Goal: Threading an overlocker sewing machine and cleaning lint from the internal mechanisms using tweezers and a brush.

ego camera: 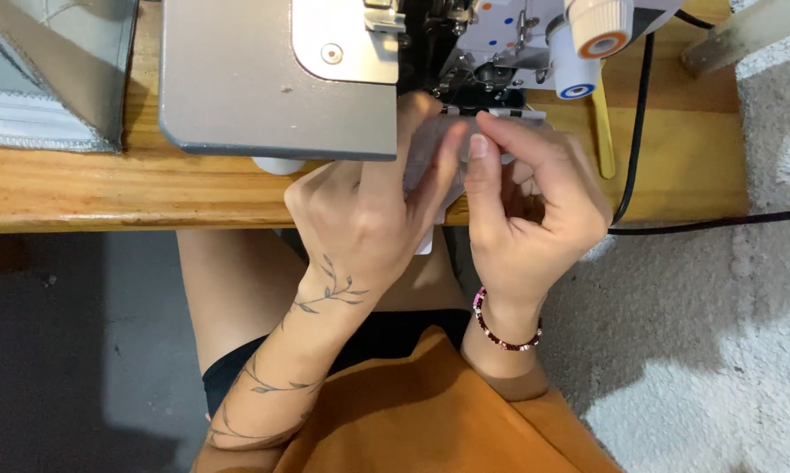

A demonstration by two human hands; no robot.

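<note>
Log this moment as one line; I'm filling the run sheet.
left hand fingers: pinching small pale fabric piece | right hand fingers: pinching same piece | place: at grey metal sewing machine, on wooden table

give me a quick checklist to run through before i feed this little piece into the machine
1. Both hands on the piece: ok. The left hand and right hand pinch the small pale fabric piece between them.
2. Piece at the feed area: ok. Its far edge sits just in front of the sewing machine foot.
3. Fingertips away from the needle: not ok. The left fingertips are right at the foot.
4. Piece lying flat: cannot tell, the hands cover most of it.
5. Black cable out of the way: ok, it runs off to the right on the wooden table.
6. Stacked grey fabric apart from the work: ok, it lies far left.
</note>
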